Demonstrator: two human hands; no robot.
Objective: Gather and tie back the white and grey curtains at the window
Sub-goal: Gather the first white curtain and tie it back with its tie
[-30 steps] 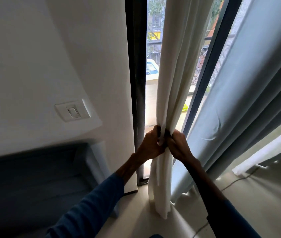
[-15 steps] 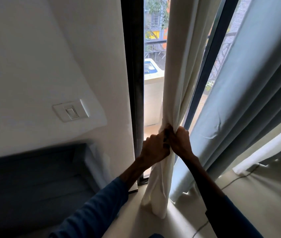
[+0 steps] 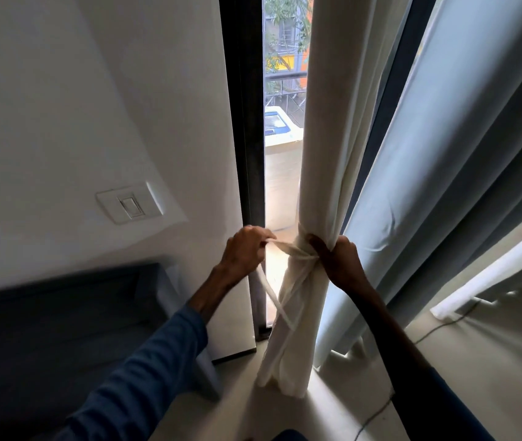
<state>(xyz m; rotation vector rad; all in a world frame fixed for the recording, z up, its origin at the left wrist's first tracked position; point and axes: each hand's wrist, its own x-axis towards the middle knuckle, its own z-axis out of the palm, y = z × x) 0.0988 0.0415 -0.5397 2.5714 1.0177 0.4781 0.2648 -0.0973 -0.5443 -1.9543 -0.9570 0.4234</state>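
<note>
White curtain [image 3: 323, 154], gathered into a narrow column before the window frame [image 3: 243, 122], with a tie strip [image 3: 288, 249] of the same cloth wrapped round its waist. The left hand [image 3: 245, 253], at the left of the bundle, has its fingers [image 3: 261, 238] closed on one end of the strip and draws it taut leftward, away from the column. The right hand [image 3: 340, 259] is clamped round the right side of the bundle at the wrap, its fingers pressed into the folds. Two loose tails of the strip hang down the near face of the curtain below the wrap.

The step in hand appears to be cinching the knot. To do it well, the right hand should hold the gathered folds firmly so that the bundle does not spread, while the left pulls level with the wrap rather than downward, lest the band slide down the cloth. Whether the knot is fully formed cannot be told, since the right hand covers part of it.

The grey curtain [image 3: 444, 186] hangs loose at the right, just beside the right hand and touching the white column; it is not yet gathered or tied. A wall switch [image 3: 129, 203] lies to the left, well apart.
</note>
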